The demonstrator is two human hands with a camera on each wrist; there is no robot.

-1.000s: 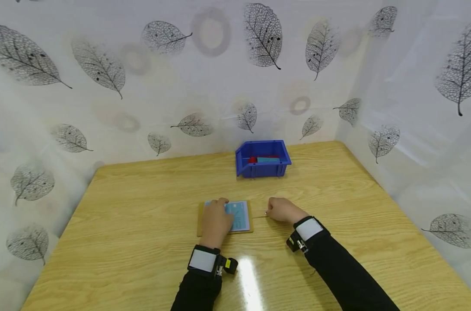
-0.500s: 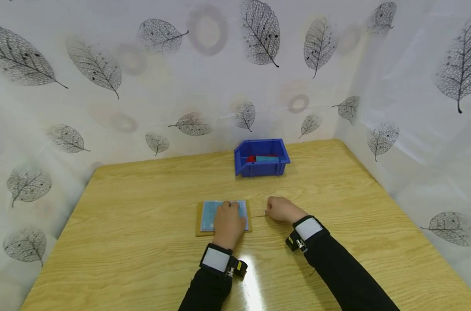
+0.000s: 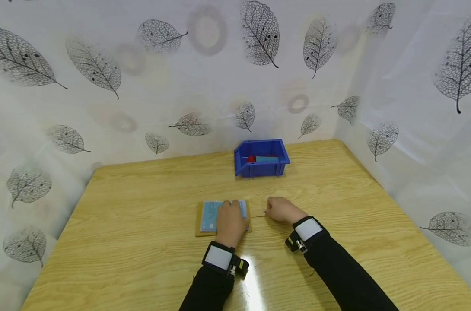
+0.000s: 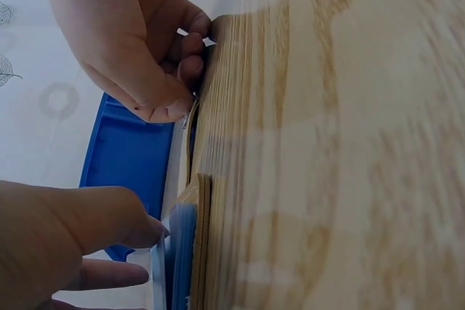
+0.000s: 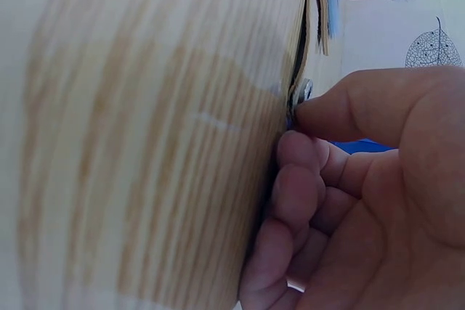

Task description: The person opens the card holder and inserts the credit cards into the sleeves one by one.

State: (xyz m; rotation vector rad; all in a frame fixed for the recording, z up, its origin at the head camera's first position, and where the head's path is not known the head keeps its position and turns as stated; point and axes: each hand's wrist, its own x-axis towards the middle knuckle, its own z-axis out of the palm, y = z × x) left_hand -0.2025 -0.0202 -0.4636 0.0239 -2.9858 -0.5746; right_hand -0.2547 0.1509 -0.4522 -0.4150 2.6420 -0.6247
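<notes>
A tan card holder [image 3: 198, 220] lies flat on the table, with a light-blue card [image 3: 209, 216] with pale lettering on its upper face. My left hand [image 3: 230, 222] rests over the right part of the card. In the left wrist view, its thumb touches the edge of the stack while the other fingers extend fairly straight along the face. To the right, my right hand [image 3: 283, 209] pinches the end of a thin strap [image 3: 257, 216] running from the holder, low against the tabletop. A round silver snap [image 5: 306, 91] shows at the thumb tip in the right wrist view.
A blue plastic bin [image 3: 262, 170] stands at the back of the table, holding a light-blue item [image 3: 266, 159] and red items. The wooden table [image 3: 142, 250] meets a leaf-printed curtain [image 3: 204, 86] at the back and sides.
My left hand has moved right across the card, uncovering its left part and covering its right part. The right hand stays in place, pinching the strap.
</notes>
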